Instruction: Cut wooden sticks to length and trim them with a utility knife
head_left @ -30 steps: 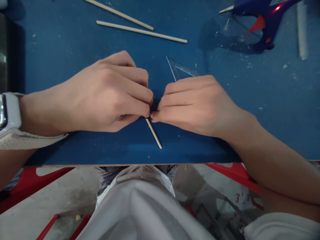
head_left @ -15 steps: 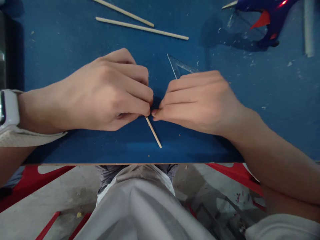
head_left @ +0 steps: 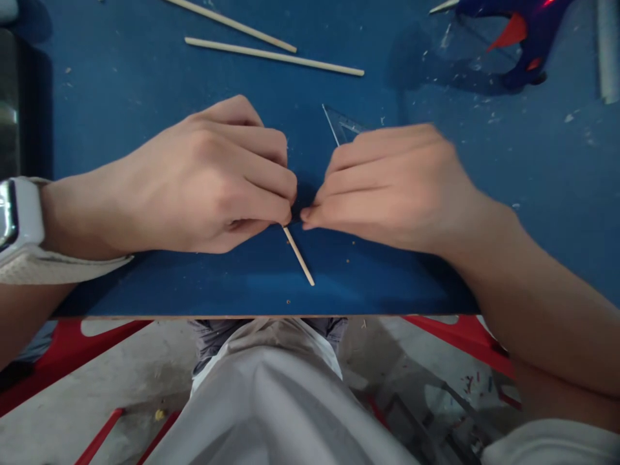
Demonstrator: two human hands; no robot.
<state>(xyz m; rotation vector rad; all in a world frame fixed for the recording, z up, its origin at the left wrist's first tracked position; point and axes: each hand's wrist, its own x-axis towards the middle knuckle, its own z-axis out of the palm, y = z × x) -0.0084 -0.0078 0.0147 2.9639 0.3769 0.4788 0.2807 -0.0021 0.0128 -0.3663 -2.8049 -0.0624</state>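
Note:
A thin wooden stick [head_left: 299,257] slants out from under the fingertips of my left hand [head_left: 227,177], which is closed on it close to the table's front edge. The stick's upper part is hidden by my fingers. Just to the right, my right hand [head_left: 392,187] is closed in a pinch, its fingertips a short gap from my left ones. What it pinches, if anything, I cannot make out. A clear plastic set square [head_left: 341,126] lies partly beneath my right hand, with only its left corner showing.
Two wooden sticks [head_left: 274,56] lie farther back on the blue table [head_left: 145,284]. At the back right is a blue glue gun [head_left: 537,39] with a red trigger, beside a pale rod [head_left: 608,51]. A dark object [head_left: 24,110] stands at the left edge.
My right hand has shifted slightly right and away from my body, widening the gap between the fingertips. My left hand and its stick have stayed put.

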